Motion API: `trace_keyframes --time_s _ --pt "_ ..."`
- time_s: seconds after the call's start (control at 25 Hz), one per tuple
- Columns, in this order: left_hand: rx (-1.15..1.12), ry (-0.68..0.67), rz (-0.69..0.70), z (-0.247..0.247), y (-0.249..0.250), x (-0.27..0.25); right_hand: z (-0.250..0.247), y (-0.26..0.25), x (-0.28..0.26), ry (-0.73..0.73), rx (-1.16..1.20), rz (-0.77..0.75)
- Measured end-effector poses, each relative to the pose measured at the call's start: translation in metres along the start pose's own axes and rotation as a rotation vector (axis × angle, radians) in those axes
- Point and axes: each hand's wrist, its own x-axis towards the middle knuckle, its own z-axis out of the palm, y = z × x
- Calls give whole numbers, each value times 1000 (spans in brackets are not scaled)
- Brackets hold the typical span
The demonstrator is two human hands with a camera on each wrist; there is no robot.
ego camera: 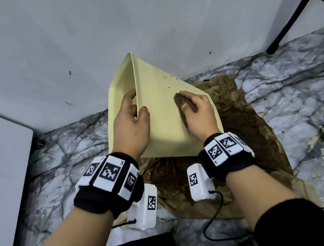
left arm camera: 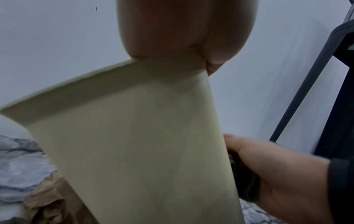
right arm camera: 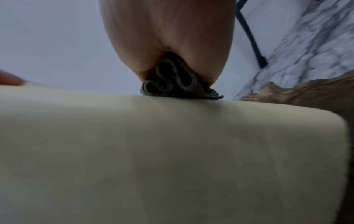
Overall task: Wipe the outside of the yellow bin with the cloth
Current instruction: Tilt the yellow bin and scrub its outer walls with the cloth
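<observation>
On the left, our left hand [ego camera: 130, 124] clamped its grip over the rim of the yellow bin [ego camera: 164, 126], which lay tipped on brown paper [ego camera: 250, 129] on the marble floor [ego camera: 300, 82] by the wall. To the right, our right hand [ego camera: 198, 114] closed around the wadded dark cloth [ego camera: 185, 102], pressing it mid-panel. We judged the wiping partly done: dark specks [ego camera: 173, 82] remained beyond the cloth, and the other sides were hidden

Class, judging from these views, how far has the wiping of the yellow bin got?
Done: the yellow bin is tipped and steadied by the left hand gripping its rim. In hand: the right hand presses the cloth on the upper side. Left: dark specks beyond the cloth.
</observation>
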Motion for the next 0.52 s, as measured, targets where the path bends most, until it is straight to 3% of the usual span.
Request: trace_keyframes --time_s 0.2,0.32,0.52 --pt "60 -60 23 -6 2 4 -15 23 0 60 -4 115" --pt "63 -90 -7 -10 6 9 -14 25 -3 61 -10 113" --pt "48 -9 -73 -9 4 15 -9 29 -13 73 -57 42"
